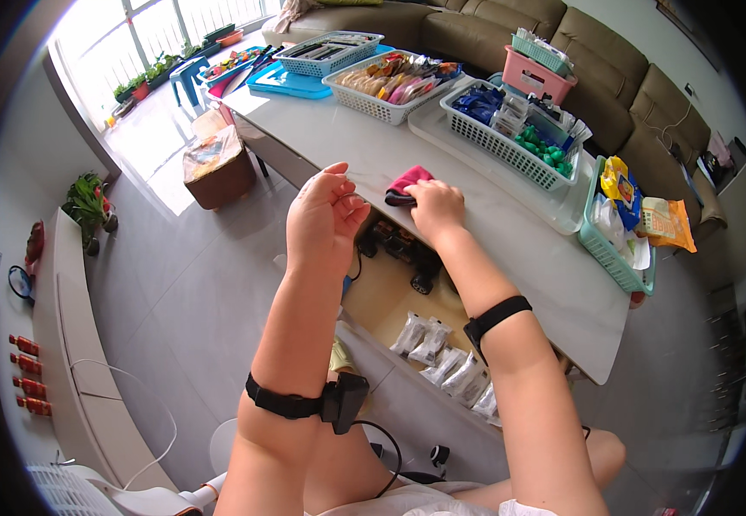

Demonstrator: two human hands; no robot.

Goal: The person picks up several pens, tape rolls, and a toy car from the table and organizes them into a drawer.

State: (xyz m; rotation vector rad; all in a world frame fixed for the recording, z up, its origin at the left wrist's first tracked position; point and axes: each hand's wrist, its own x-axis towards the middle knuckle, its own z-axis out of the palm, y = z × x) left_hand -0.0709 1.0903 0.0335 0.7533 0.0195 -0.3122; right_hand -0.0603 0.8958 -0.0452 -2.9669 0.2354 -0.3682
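My right hand (439, 209) grips a folded pink-and-black cloth (410, 183), pressed on the white marble-patterned tabletop (515, 238) near its front edge. To the left, my left hand (324, 219) is raised just off that edge, fingers loosely curled and palm turned to the right. I see nothing held in it. Below the tabletop an open drawer (379, 300) shows a black-and-orange toy vehicle (405, 248) and several clear-wrapped white packets (441, 345). My right forearm hides part of the drawer.
Along the table's far side stand a basket of packaged goods (373, 106), a basket with green and blue items (476, 132) and a basket of pens (295, 64). A green basket (611, 255) of packets sits at the right end. A brown stool (218, 174) stands left; a sofa (495, 32) lies behind.
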